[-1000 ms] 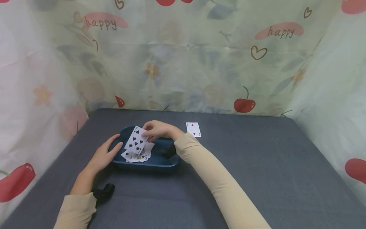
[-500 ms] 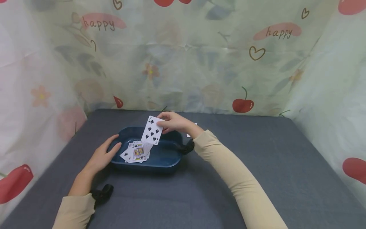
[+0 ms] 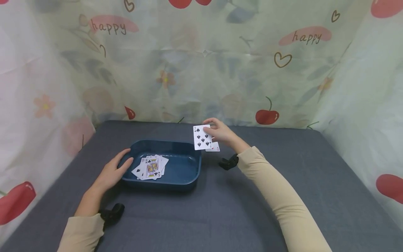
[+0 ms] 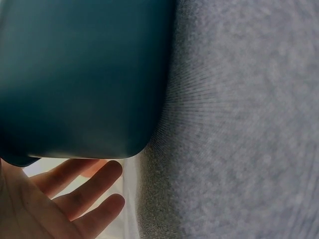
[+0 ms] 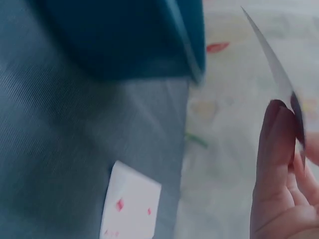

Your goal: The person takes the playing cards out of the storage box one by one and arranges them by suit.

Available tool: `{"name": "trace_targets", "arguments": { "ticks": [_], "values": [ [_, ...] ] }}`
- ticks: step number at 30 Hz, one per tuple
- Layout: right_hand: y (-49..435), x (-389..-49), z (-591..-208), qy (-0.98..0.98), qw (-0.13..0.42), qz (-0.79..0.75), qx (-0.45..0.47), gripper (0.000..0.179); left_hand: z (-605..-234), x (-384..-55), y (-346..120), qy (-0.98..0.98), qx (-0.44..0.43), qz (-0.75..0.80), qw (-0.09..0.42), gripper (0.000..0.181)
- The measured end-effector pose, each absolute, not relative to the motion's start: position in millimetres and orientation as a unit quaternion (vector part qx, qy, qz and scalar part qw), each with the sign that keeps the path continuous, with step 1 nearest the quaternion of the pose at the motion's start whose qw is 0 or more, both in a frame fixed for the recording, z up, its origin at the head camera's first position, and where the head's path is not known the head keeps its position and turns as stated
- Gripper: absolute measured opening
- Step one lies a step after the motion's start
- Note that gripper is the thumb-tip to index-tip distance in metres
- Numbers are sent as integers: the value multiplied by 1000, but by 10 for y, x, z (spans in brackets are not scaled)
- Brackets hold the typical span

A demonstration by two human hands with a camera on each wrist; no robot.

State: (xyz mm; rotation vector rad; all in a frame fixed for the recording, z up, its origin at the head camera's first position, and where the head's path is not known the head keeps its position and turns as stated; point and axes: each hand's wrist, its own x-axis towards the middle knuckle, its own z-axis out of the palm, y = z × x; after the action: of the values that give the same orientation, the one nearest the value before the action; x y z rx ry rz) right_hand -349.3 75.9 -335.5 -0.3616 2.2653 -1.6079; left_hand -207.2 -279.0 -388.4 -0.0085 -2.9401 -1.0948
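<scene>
My right hand (image 3: 221, 133) pinches a seven of spades (image 3: 200, 140) by its upper right edge, face toward the head camera, past the tray's right end. That card shows edge-on in the right wrist view. Partly behind it in the head view, a two of diamonds (image 3: 215, 147) lies face up on the table. My left hand (image 3: 109, 171) rests at the left end of a dark blue tray (image 3: 184, 168), thumb at the rim, its fingers (image 4: 92, 191) extended and spread along the outside. Inside lie several overlapping playing cards with a king of clubs (image 3: 152, 168) on top.
A dark grey cloth (image 3: 176, 224) covers the table under the tray. Printed curtains (image 3: 204, 84) hang behind the table and along both sides. Black wrist cameras sit at my left wrist (image 3: 112, 212) and right wrist (image 3: 229, 162).
My right hand has carried the seven of spades up and rightward out of the tray to beside the two of diamonds, uncovering the king of clubs. The left hand has stayed at the tray.
</scene>
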Motion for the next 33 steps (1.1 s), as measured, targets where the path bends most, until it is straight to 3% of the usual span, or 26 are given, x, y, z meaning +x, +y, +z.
{"name": "trace_targets", "arguments": {
  "ticks": [4, 11, 16, 33],
  "values": [
    [951, -3530, -3433, 791, 136, -590, -89, 39, -3883, -2065, -2791, -937, -2, -349, 0, 67],
    [1243, -3644, -3589, 793, 77, -603, -35, 21, -3890, -2064, -2793, -937, -3, -348, 2, 66],
    [1411, -3692, -3682, 810, 60, -583, -13, 28, -3892, -2064, -2792, -937, -3, -348, 1, 66],
    [1615, -3863, -3958, 842, 101, -530, 26, 43, -3886, -2061, -2795, -937, -8, -350, 1, 65]
  ]
}}
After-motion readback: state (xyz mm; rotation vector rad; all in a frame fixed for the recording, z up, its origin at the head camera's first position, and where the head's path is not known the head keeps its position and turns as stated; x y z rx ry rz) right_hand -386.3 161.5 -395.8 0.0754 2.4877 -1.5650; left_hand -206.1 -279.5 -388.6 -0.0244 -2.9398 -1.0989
